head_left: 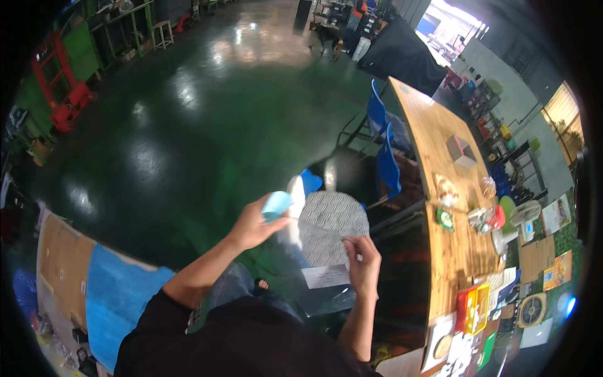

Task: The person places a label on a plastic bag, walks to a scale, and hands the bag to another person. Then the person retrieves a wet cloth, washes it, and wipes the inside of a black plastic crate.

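My left hand (pixel 250 227) is wrapped round a light blue, cylinder-shaped roll (pixel 276 205), which looks like a roll of tape. A thin, clear strip seems to stretch from it toward my right hand (pixel 364 262). The right fingertips are pinched together at the strip's far end. Below and between the hands stands a round stool top (pixel 333 210) with a grey patterned surface. In front of it, a white paper sheet (pixel 326 277) lies beside or on clear plastic (pixel 328 303). A blurred white item (pixel 295 204) shows just past the roll, near a blue piece (pixel 310 181).
To the right runs a long wooden table (pixel 418 119) carrying a box (pixel 461 151), a yellow-red bin (pixel 472 308) and a small fan (pixel 526 213). Blue chairs (pixel 388 164) stand along it. At lower left are cardboard (pixel 63 267) and a blue sheet (pixel 116 298). A dog (pixel 326 39) stands far off.
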The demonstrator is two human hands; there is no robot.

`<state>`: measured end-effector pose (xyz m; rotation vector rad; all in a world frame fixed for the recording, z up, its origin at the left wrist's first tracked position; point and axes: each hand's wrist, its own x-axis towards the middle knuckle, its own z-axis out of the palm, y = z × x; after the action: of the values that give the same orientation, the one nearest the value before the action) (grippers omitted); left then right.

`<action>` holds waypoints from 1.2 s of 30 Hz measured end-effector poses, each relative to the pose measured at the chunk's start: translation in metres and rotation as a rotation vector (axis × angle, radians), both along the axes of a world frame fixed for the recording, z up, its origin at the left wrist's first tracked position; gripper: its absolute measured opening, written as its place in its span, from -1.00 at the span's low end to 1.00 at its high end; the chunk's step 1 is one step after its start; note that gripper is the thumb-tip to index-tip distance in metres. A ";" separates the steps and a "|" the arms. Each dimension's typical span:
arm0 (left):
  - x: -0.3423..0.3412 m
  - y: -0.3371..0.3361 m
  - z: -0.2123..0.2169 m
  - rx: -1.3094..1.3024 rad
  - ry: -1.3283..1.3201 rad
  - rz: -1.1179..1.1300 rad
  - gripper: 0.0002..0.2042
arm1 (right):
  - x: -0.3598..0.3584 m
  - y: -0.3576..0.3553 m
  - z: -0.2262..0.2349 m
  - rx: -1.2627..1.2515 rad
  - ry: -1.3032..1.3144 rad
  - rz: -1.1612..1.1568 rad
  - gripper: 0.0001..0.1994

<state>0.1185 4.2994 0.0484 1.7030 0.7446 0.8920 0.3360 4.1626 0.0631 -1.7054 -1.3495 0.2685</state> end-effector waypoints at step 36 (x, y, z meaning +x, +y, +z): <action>0.141 1.299 -0.058 -0.922 -0.755 0.052 -0.48 | 0.256 1.320 -0.003 0.022 -0.015 0.081 -0.90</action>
<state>0.2591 5.5984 -0.0098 0.4734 0.5345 0.9258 0.5916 5.4826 0.0603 -1.6393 -1.4299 0.2867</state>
